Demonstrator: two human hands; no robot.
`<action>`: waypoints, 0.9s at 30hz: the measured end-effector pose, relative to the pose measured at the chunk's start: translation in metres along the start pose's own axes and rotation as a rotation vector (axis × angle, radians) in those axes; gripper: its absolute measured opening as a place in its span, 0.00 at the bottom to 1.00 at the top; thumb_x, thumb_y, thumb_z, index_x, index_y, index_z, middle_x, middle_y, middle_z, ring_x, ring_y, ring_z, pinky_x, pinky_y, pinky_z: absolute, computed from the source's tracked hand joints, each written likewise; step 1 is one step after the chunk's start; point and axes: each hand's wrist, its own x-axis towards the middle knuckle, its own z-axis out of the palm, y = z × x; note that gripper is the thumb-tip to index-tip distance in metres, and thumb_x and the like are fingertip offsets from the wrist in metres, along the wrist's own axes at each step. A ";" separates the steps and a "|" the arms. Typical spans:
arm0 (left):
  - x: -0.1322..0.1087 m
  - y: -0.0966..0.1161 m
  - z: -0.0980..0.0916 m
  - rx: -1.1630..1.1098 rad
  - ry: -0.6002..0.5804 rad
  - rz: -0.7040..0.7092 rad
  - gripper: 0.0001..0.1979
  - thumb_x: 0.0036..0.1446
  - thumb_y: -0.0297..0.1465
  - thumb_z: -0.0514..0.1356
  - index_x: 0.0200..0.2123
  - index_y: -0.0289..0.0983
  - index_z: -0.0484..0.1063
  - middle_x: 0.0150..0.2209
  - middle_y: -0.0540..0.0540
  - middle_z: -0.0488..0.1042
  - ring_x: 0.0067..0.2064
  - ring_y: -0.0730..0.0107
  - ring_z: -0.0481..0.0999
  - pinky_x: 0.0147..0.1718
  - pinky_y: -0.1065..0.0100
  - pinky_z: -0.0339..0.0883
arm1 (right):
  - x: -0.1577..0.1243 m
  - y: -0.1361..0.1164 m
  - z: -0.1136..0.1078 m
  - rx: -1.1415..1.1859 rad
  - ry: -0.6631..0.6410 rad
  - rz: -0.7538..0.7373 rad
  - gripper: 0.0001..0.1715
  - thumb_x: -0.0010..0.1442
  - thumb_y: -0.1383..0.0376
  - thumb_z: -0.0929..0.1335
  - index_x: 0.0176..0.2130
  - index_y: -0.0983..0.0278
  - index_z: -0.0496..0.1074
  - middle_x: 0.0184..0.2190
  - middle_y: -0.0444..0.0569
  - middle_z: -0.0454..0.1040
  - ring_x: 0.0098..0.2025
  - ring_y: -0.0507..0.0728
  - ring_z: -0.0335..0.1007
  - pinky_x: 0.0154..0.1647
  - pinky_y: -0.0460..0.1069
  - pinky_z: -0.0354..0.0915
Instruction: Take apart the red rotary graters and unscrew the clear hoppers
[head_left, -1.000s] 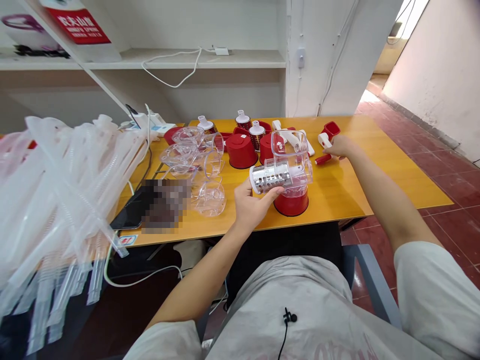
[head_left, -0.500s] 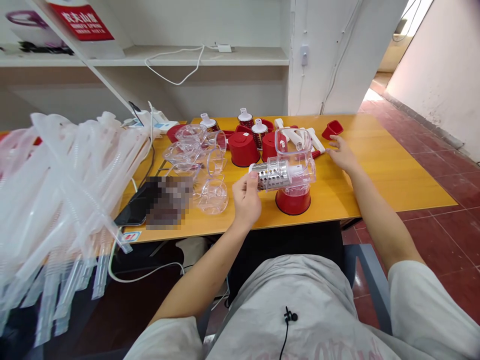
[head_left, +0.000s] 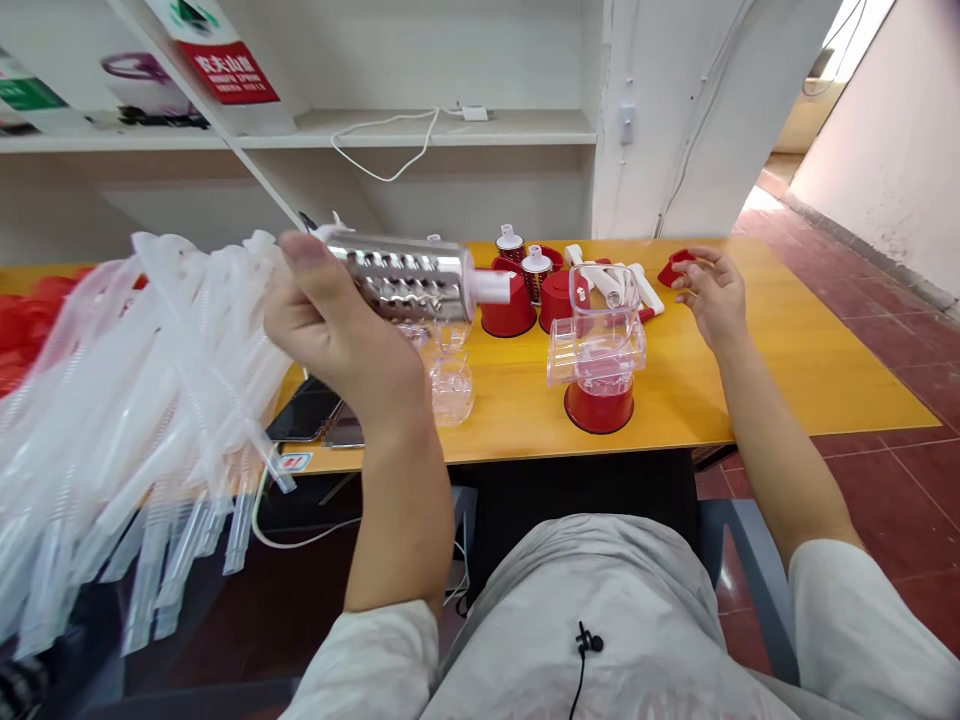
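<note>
Raised over the left side of the table, my left hand (head_left: 349, 335) is closed round one end of a metal grater drum (head_left: 409, 278), whose white stub points right. At the right, my right hand (head_left: 712, 295) pinches a small red square cup-like piece (head_left: 673, 268) by its edge, close above the tabletop. Between the hands stands a clear plastic grater housing (head_left: 600, 345) on a red round base (head_left: 598, 408). Its sideways tube has no drum in it.
Red bases (head_left: 508, 308), capped drums (head_left: 535, 268) and white handles (head_left: 619, 288) lie at the back of the table (head_left: 795, 350). Clear housings (head_left: 451, 390) and a phone (head_left: 304, 410) are behind my left arm. Long translucent plastic tubes (head_left: 172, 400) are heaped at the left.
My left hand has drawn the grater drum out of the clear housing's tube and lifted it up and left. My right fingers have closed on the red piece and tilted it.
</note>
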 end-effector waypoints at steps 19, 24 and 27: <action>-0.021 -0.144 0.132 -0.531 -0.459 -0.964 0.34 0.79 0.65 0.65 0.49 0.39 0.84 0.56 0.34 0.90 0.68 0.46 0.88 0.68 0.49 0.86 | 0.064 -0.090 0.122 -0.139 -0.451 -0.355 0.63 0.51 0.15 0.78 0.67 0.50 0.73 0.66 0.52 0.81 0.70 0.70 0.81 0.68 0.61 0.84; -0.027 -0.150 0.135 -0.488 -0.538 -0.987 0.35 0.76 0.67 0.66 0.50 0.38 0.83 0.55 0.32 0.87 0.67 0.40 0.88 0.68 0.43 0.84 | 0.072 -0.081 0.112 -0.165 -0.407 -0.398 0.57 0.56 0.21 0.80 0.70 0.44 0.71 0.67 0.48 0.83 0.69 0.68 0.84 0.68 0.60 0.87; -0.032 -0.153 0.124 -0.386 -0.611 -1.022 0.41 0.71 0.73 0.65 0.51 0.38 0.83 0.54 0.30 0.87 0.62 0.38 0.89 0.63 0.42 0.85 | 0.090 -0.069 0.109 -0.327 -0.255 -0.367 0.47 0.67 0.35 0.79 0.73 0.46 0.66 0.73 0.46 0.80 0.74 0.66 0.82 0.71 0.57 0.85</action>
